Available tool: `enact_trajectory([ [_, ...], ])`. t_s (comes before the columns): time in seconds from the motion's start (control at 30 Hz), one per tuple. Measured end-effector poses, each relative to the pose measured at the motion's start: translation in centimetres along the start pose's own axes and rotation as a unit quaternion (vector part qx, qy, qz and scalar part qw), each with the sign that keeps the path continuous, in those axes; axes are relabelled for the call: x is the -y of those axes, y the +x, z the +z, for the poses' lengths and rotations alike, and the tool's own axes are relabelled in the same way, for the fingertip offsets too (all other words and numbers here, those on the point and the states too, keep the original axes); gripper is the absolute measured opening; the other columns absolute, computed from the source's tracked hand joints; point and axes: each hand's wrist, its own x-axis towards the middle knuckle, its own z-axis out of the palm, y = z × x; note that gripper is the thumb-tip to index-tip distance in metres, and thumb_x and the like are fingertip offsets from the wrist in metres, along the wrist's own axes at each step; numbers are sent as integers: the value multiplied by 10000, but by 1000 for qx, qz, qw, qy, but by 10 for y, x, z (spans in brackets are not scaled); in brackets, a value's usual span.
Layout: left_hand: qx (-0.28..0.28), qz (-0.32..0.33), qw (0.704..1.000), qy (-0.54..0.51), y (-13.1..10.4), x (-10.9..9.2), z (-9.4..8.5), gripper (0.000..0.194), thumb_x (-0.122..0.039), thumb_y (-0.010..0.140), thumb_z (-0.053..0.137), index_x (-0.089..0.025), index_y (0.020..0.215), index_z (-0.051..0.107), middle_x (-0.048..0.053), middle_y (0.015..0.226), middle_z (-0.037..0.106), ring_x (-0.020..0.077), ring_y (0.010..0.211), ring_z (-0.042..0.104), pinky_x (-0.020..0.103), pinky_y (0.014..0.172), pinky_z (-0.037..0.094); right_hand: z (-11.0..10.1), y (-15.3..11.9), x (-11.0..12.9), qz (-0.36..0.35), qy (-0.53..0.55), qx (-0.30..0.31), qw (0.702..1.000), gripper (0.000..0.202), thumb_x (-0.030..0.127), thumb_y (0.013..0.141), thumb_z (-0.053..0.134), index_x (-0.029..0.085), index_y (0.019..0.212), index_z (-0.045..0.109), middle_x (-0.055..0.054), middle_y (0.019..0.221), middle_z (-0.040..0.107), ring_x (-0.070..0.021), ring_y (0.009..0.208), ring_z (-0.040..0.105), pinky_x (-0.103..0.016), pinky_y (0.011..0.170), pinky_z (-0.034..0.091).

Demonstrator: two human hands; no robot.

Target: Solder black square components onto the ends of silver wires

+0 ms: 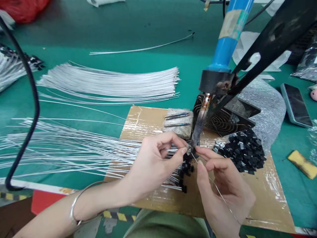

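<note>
My left hand (pixel 158 162) is closed in a pinch beside the tip of a blue-handled soldering iron (pixel 220 53), which is clamped pointing down. What sits between its thumb and forefinger is small and mostly hidden. My right hand (pixel 223 188) grips a thin strand of solder wire (pixel 220 194), its end reaching up to the iron's tip. White wires (pixel 119 145) with black connectors (pixel 184 168) at their ends lie under and beside my left hand. Right of the iron is a pile of small black connectors (pixel 245 152).
A cardboard sheet (pixel 262 198) covers the work spot. Spare iron tips (pixel 177 115) rest on a grey block, near a black fan (pixel 223 119). Behind lies a bundle of white wires (pixel 111 82). A phone (pixel 296 104) and yellow sponge (pixel 302 164) are at right; a black cable (pixel 34 99) loops at left.
</note>
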Motion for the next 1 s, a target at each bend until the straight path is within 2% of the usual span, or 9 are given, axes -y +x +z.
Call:
enact_trajectory([
  [0.23, -2, 8, 1000, -7, -1, 0, 0, 149, -286, 810, 636, -169, 730, 680, 88, 796, 722, 209, 748, 647, 285, 597, 437, 0, 0, 2, -12, -12, -9, 1000, 162, 94, 865, 718, 223, 823, 631, -15, 1107, 809, -124, 1005, 777, -174, 901, 572],
  [0.43, -3, 10, 1000, -7, -1, 1, -1, 157, -296, 810, 638, -170, 725, 680, 87, 794, 719, 205, 740, 638, 287, 598, 433, 1, -1, 3, -9, -16, -21, 1000, 146, 118, 876, 715, 221, 809, 637, -32, 1087, 814, -144, 990, 784, -194, 863, 591],
  [0.87, -5, 0, 1000, 4, -1, 0, 0, 167, -310, 796, 637, -165, 728, 686, 105, 823, 732, 218, 761, 642, 294, 600, 430, 2, -2, 2, -3, 1, -18, 1000, 147, 99, 865, 722, 225, 827, 655, -21, 1093, 809, -131, 991, 781, -194, 927, 574],
  [1.0, -3, 0, 1000, 5, 0, 3, 0, 157, -300, 806, 636, -169, 733, 684, 99, 820, 732, 220, 767, 649, 297, 614, 445, 1, -1, 1, -14, -2, -11, 1000, 136, 112, 875, 715, 218, 818, 651, -44, 1083, 812, -157, 1011, 783, -216, 900, 597],
])
